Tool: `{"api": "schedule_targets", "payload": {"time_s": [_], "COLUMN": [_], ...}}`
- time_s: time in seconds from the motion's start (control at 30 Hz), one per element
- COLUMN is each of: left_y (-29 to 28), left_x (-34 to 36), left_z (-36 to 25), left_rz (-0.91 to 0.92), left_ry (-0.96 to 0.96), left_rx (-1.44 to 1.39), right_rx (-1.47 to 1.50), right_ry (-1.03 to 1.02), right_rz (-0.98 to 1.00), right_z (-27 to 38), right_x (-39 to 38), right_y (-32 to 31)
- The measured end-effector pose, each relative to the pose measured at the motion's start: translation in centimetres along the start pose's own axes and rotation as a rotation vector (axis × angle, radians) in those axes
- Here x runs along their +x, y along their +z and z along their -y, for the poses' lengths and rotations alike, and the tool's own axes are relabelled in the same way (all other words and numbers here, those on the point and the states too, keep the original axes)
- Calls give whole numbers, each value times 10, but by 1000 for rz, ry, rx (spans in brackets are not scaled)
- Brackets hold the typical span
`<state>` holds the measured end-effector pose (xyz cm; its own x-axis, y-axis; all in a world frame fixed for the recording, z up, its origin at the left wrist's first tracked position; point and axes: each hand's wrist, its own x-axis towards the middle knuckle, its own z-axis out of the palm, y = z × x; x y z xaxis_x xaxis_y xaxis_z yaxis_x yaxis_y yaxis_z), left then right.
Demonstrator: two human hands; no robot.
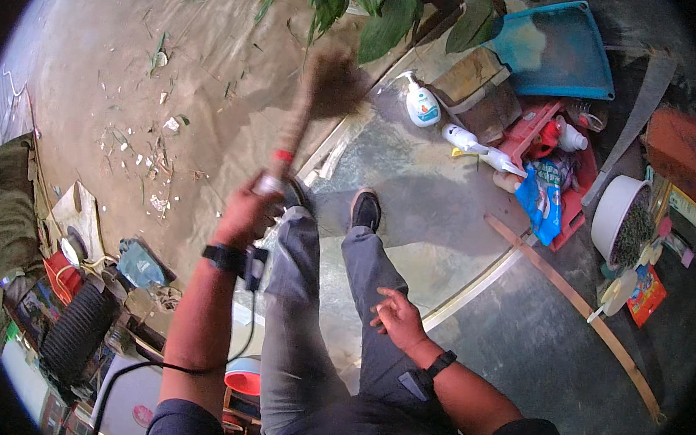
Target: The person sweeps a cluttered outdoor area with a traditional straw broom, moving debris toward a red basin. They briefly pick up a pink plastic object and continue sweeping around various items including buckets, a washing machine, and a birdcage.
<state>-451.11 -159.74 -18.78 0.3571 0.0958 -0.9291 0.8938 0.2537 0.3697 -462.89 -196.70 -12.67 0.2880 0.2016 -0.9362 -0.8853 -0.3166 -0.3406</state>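
Observation:
My left hand [244, 209] grips the handle of a short broom [312, 104]. Its brown bristle head is blurred above the edge between the sandy ground and a concrete step. My right hand [397, 315] hangs loose beside my right thigh, fingers apart, holding nothing. Both wrists wear black bands, and a black cable runs down from the left one. My legs in grey trousers and dark shoes [365, 209] stand on the concrete.
Bits of litter and leaves lie on the sandy ground [130, 78]. A white pump bottle [421, 105], a wooden block [479, 93], a blue tray [557, 50], a red crate [560, 169] and a white bucket [616, 214] lie ahead right. Clutter, including a black corrugated hose [77, 331], lies at left.

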Motion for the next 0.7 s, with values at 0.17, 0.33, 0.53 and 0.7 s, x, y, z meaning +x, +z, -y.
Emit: {"api": "schedule_targets", "payload": {"time_s": [0.17,0.33,0.53,0.7], "left_y": [-52,-10,75,92], "left_x": [1,-35,12,73], "left_z": [-6,1,-28,-65], "left_rz": [-323,-82,414,419], "left_ry": [235,139,100,66], "left_rx": [-200,-265,-358,-347], "right_rx": [-165,-149,-207,-183], "right_ry": [-59,-22,62,103], "right_rz": [1,-4,-80,-106], "right_z": [-3,4,8,6], "right_x": [2,7,11,14], "right_y": [17,28,33,38]}}
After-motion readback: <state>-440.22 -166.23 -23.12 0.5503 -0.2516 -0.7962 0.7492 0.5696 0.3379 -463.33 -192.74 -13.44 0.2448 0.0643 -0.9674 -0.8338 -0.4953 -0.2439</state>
